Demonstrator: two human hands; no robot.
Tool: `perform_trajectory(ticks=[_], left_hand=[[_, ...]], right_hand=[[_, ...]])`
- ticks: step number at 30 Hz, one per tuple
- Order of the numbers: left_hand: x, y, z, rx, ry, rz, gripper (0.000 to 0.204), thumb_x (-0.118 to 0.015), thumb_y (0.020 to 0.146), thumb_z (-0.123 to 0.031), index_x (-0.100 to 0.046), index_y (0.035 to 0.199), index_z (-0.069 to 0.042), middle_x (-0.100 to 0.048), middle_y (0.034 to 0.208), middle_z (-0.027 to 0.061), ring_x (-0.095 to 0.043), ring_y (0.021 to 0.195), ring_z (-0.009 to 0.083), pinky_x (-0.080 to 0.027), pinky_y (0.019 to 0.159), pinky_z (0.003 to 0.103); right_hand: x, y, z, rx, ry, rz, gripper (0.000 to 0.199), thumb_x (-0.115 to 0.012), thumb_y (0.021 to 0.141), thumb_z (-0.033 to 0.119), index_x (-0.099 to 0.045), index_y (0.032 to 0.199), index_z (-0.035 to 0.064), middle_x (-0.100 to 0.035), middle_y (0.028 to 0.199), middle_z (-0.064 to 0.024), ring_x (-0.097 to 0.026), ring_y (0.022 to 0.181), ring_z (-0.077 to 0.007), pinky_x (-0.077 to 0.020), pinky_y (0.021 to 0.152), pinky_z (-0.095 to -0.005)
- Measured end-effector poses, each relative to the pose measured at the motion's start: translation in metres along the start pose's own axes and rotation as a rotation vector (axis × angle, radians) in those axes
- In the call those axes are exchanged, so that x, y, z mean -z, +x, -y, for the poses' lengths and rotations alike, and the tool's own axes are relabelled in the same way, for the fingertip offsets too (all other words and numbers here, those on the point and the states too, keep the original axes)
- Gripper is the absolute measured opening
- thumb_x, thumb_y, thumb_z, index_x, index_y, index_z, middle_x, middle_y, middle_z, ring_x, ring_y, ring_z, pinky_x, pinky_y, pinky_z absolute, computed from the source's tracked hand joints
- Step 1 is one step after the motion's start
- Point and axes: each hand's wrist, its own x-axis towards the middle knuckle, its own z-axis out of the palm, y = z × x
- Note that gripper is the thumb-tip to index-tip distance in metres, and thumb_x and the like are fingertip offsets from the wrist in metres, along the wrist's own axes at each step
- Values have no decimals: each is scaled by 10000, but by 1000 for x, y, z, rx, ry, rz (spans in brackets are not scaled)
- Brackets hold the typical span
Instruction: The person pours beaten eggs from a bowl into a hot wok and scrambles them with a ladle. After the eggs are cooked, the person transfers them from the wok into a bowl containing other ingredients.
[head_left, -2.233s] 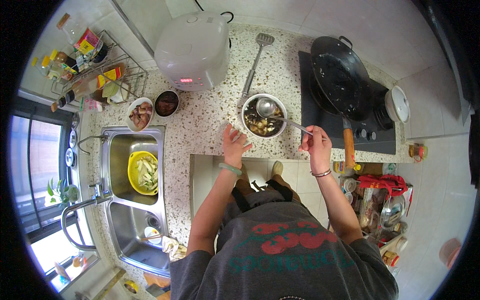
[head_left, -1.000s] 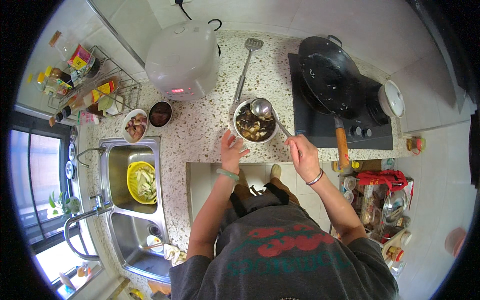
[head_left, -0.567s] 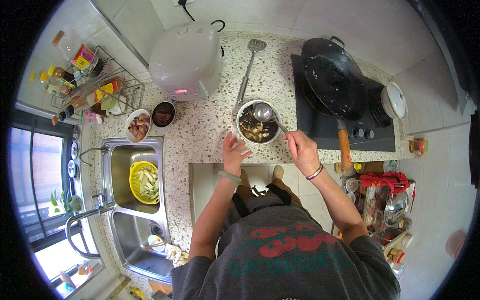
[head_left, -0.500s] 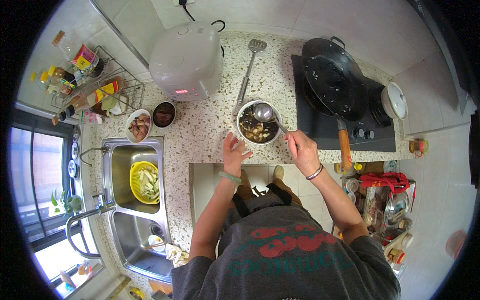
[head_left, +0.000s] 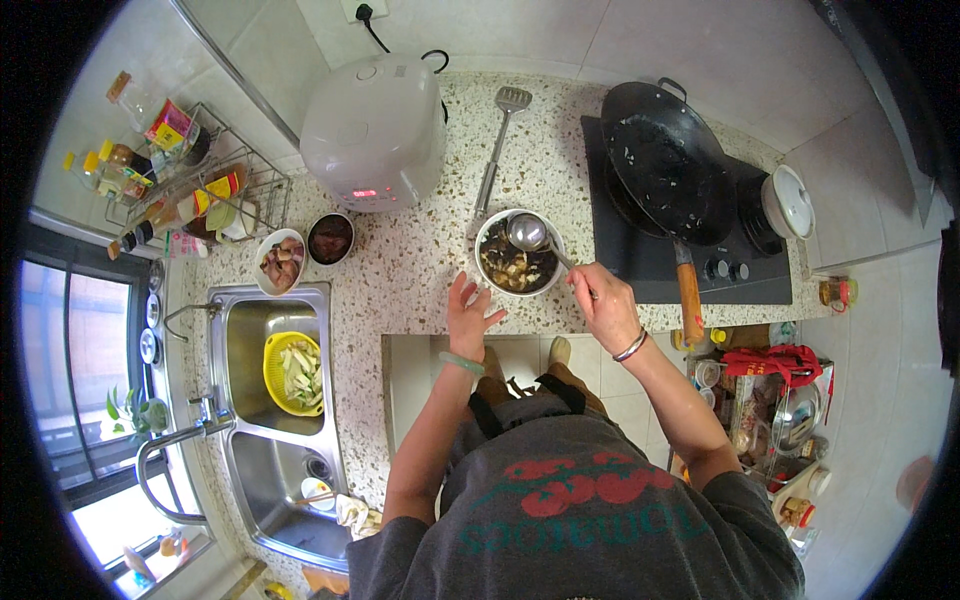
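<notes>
A metal ladle is gripped by its handle in my right hand. Its round bowl hangs over the white bowl, which contains dark liquid with pale pieces in it. My left hand is held just left of the white bowl's near side, fingers spread, with nothing in it. Behind the white bowl a slotted metal spatula lies on the speckled countertop.
At the back left stands a grey rice cooker. Right of the bowl, a black wok sits tilted on the cooktop. Two bowls of meat and dark food stand by the sink, which holds a yellow basket.
Pale pieces in the white bowl have shifted in the liquid. The whole view has tilted slightly. Both hands keep nearly the same places, the right still gripping the ladle.
</notes>
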Motion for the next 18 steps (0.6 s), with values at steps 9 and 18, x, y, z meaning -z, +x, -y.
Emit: perform_trajectory(ticks=[9,18], left_hand=[[-2,-5,-6,5,8,-14,604,-569,914,-86,-273,1440,-108,-346,1358,163,-491,1145,274,-582,815,406],[0,-5,-8,-7,-31,-14,630,-595,885,-85,-286,1434,-92,-374,1345,156,-481,1181,284,-579,823,434]], right_hand=[[0,2,1,8,-5,-27,73,-557,902,65,-596,885,6,-630,816,-138,-631,687,-320,-514,600,-379],[19,12,13,-65,23,-64,149,-512,944,103,-617,890,13,-627,774,-142,-619,631,-284,-483,578,-345]])
